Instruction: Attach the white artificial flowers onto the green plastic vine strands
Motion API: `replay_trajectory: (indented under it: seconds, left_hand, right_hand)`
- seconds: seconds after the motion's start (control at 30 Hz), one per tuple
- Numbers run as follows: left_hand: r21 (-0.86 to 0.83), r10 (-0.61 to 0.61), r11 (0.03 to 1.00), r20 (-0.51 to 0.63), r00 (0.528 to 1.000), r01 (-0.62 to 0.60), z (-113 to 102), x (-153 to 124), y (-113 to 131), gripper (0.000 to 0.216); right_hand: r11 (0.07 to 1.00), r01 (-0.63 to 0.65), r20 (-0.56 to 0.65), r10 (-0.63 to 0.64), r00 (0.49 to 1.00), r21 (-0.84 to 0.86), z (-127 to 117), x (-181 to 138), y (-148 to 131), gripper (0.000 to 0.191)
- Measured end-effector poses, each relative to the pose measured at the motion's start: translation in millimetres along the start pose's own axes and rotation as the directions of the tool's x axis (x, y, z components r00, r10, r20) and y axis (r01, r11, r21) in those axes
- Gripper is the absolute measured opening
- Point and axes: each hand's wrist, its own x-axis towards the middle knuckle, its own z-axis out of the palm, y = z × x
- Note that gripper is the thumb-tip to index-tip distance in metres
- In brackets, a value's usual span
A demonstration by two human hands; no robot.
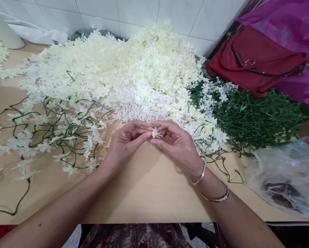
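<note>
My left hand [125, 143] and my right hand [176, 144] meet over the middle of the wooden table [149, 193]. Their fingertips pinch a small white artificial flower [155, 132] between them, and both hands are closed on it. Two silver bangles [208, 182] ring my right wrist. Just behind the hands lies a big heap of white artificial flowers [123, 72] with white spiky plastic pieces [134, 103] at its front.
Green stems with white flowers [53, 137] sprawl on the left. A pile of bare green stems [252, 117] lies at the right, with a red handbag [252, 62] and purple cloth [294, 31] behind it. A clear plastic bag [286, 175] sits at the right edge. A tiled wall [144, 10] is behind.
</note>
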Motion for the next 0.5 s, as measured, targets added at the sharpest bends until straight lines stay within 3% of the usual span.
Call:
replay_trajectory:
  seconds: [0.17, 0.4, 0.5]
  left_hand:
    - [0.082, 0.033, 0.996, -0.007, 0.999, -0.032, -0.8, -2.7, -4.0, 0.027]
    - [0.211, 0.110, 0.973, -0.066, 0.992, -0.093, -0.2, -4.7, -5.5, 0.021]
    - [0.153, 0.078, 0.986, -0.045, 0.996, -0.070, 0.8, -5.3, -4.9, 0.022]
  right_hand:
    - [0.992, 0.083, -0.025, -0.086, 0.996, -0.093, -0.4, 1.1, 5.7, 0.003]
    - [0.990, 0.070, -0.020, -0.073, 0.997, -0.120, 2.0, -1.2, 1.5, 0.003]
    - [0.986, 0.121, 0.013, -0.120, 0.993, -0.113, 5.4, -2.0, 1.2, 0.022]
